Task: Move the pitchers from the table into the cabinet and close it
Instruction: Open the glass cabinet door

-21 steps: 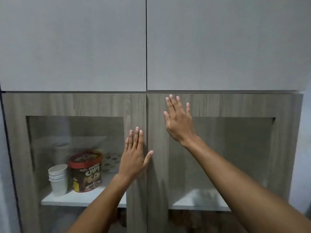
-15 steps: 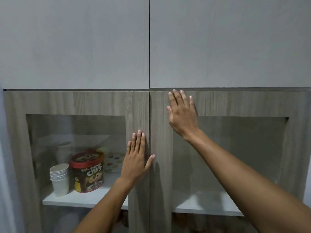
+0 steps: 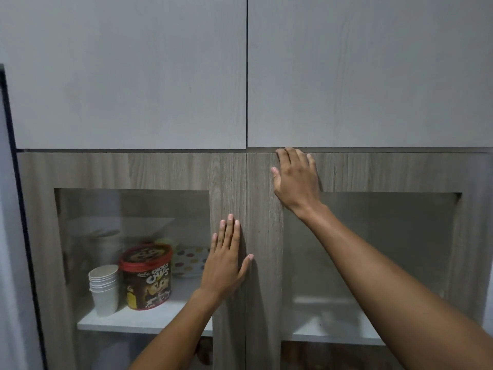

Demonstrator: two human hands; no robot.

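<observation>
Both hands flat, fingers spread, gripping nothing: left hand [image 3: 226, 265] on left door [image 3: 170, 169], right hand [image 3: 296, 180] on right door [image 3: 373, 172]. Pitchers not visible w/ certainty behind glass. Press evenly near centre seam till flush.

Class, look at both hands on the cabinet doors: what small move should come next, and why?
Probably lift both hands away. The left hand and right hand lie flat on the two glass-paned doors, whose edges meet at a thin, even seam, so the cabinet looks shut.
</observation>
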